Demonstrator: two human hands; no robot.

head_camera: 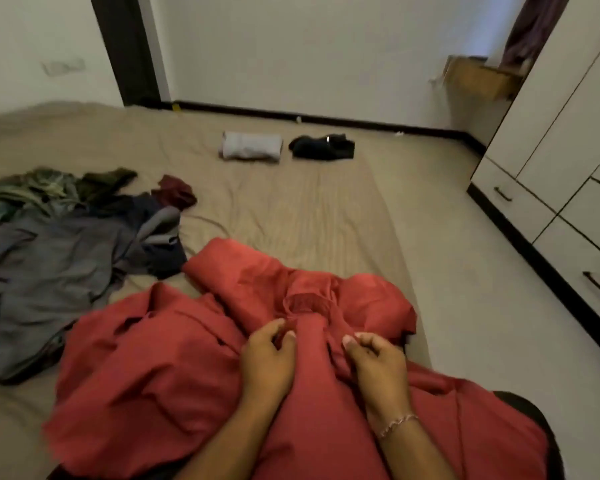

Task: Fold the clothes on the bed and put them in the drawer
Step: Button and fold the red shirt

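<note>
While both hands are pinching the red garment [174, 358], folding is continuing.
Beyond the red garment, two folded bundles [250, 149] are waiting; beside it, a heap [49, 244] is lying unfolded.

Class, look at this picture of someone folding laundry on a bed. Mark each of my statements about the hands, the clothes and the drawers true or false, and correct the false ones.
1. Both hands pinch the red garment: the left hand and the right hand. True.
2. A folded light grey garment lies beside a folded black garment on the bed. True.
3. The unfolded pile of clothes lies to the person's right. False: it lies to the left.
4. A drawer stands open. False: the drawers in view are closed.
5. The right wrist wears a bracelet. True.
</note>
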